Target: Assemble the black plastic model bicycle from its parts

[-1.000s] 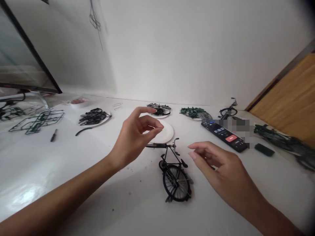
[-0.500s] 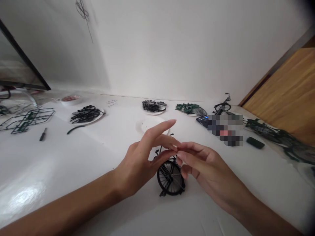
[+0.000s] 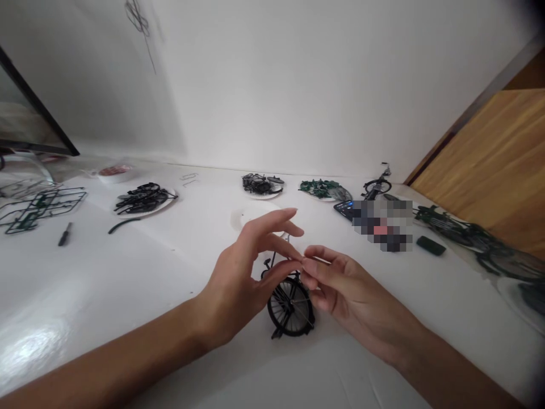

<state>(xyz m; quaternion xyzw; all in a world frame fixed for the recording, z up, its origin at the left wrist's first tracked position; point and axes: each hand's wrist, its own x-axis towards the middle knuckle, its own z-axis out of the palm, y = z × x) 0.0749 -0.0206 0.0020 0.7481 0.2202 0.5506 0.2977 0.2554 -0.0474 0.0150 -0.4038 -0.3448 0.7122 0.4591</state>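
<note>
The little black bicycle is on the white counter, right in front of the person and partly hidden by the hands. I can see its big back wheel and a bit of its thin frame.

The left hand is just over the bicycle, its thumb and a finger pinched at the tips and its other fingers up. The right hand comes in from the other side, pinched too — the tips of both hands meet over the bicycle. I can't tell if a tiny thing is between them.

Behind the left hand is a white plate, with a few specks on it. Farther back is a plate of black bits, and next to it a pile of green bits. Then there is a phone, mostly covered by blurry squares, with another small bicycle behind it. A dark green block lies near the phone.

Over on the left side there is one more pile of black bits on a plate, with a bendy dark strip just in front. Farther out are a small screwdriver, some green frames and a bowl of reddish things — then part of a screen.
</note>
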